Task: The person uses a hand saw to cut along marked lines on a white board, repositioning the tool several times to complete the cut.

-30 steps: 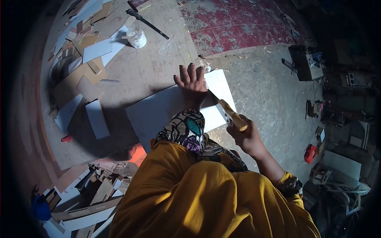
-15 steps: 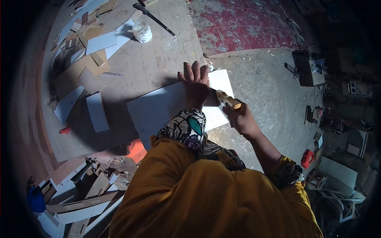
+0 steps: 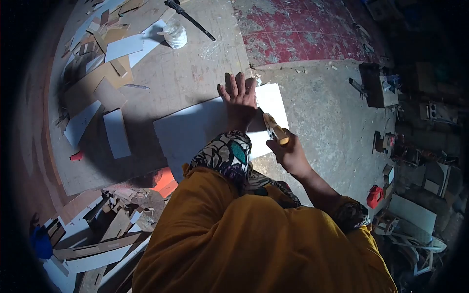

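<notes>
A white board (image 3: 185, 129) lies across the edge of the wooden work surface, its right end (image 3: 273, 100) sticking out over the grey floor. My left hand (image 3: 239, 100) rests flat on the board with fingers spread, near that edge. Just to its right, my right hand (image 3: 291, 155) is closed around the yellowish handle of a handsaw (image 3: 273, 128). The saw points away from me over the board. Only a short dark part of its blade shows beside my left hand; the rest cannot be made out.
Board offcuts (image 3: 117, 134) litter the left of the surface. A white tub (image 3: 175, 36) and a dark bar clamp (image 3: 193, 22) lie at the far side, with a pen (image 3: 137, 86) nearer. Scrap wood (image 3: 112, 229) is piled lower left. A red object (image 3: 374, 196) stands on the right.
My right hand and the saw have shifted slightly, the handle now more steeply angled and less blade showing. My left hand stays spread on the board. The whole view has moved a little.
</notes>
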